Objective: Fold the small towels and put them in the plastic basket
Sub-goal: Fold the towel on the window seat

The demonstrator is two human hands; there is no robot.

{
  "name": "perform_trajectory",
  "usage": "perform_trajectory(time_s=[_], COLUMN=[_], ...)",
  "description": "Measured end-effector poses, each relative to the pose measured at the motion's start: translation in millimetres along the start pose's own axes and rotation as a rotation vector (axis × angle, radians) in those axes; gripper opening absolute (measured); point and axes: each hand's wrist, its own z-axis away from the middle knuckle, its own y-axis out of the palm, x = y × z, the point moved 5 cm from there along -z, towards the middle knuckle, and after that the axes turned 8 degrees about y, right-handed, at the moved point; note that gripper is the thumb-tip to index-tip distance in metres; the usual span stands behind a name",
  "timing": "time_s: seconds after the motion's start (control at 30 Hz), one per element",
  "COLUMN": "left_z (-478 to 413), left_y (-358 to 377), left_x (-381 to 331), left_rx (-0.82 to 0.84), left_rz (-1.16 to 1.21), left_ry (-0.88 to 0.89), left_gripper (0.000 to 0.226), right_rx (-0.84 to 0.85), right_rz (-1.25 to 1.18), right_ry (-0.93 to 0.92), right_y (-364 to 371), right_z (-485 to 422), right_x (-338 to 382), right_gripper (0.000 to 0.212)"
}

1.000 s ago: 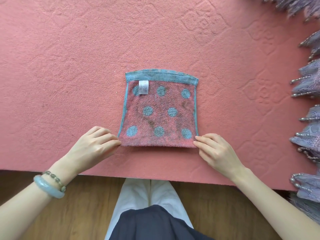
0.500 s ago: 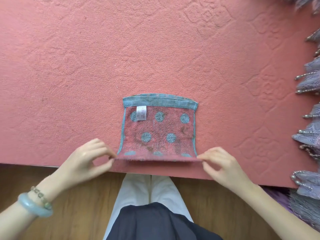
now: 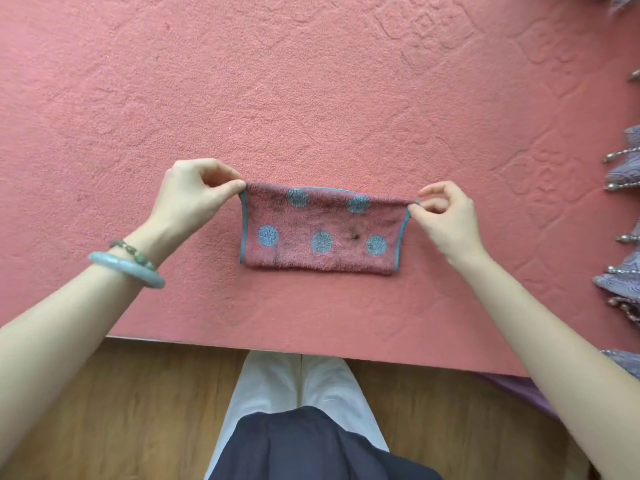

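- A small pink towel (image 3: 320,230) with blue dots lies doubled over near the middle of the table. The fold runs along its near edge and the loose edges are stacked at the far side, so the first fold looks nearly made.
- A sliver of teal hem shows just behind the top layer's far edge, which suggests the two edges are being matched before release.
- A dark smudge sits on the upper face, between two dots in the near row.
- The left hand (image 3: 194,195) pinches the far left corner between thumb and forefinger, with the other fingers curled.
- The right hand (image 3: 446,220) pinches the far right corner the same way. The hands are set wide apart, one at each end, probably to keep the top edge taut and straight so the layer settles without wrinkles.
- A pale green bangle (image 3: 124,270) and a beaded bracelet (image 3: 133,252) ring the left wrist.
- An embossed pink table cover (image 3: 311,81) lies under the towel.
- Purple beaded fabric (image 3: 620,271) lines the right margin, well apart from the towel.
- Wooden floor (image 3: 138,410) shows below the table's near edge.
- No plastic basket is in view, so the putting-away step appears not yet begun.
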Motion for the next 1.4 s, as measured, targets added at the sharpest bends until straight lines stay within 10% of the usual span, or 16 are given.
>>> perform_trajectory(time_s=[0.3,0.6,1.4], left_z=[-1,79,46], left_y=[20,36,-8], left_x=[7,2,27], left_rx=[-0.082,0.242,0.109], left_rz=[-0.087,-0.490,-0.830], left_ry=[-0.010,0.837,1.055], left_gripper=[0.019,0.037,0.011], right_rx=[-0.020,0.159,0.167], right_rz=[0.243,0.619,0.616], right_ry=[-0.127,-0.796,-1.156], right_y=[17,24,105], right_z=[-9,54,164], right_x=[1,-12,-12], right_gripper=[0.017,0.032,0.013])
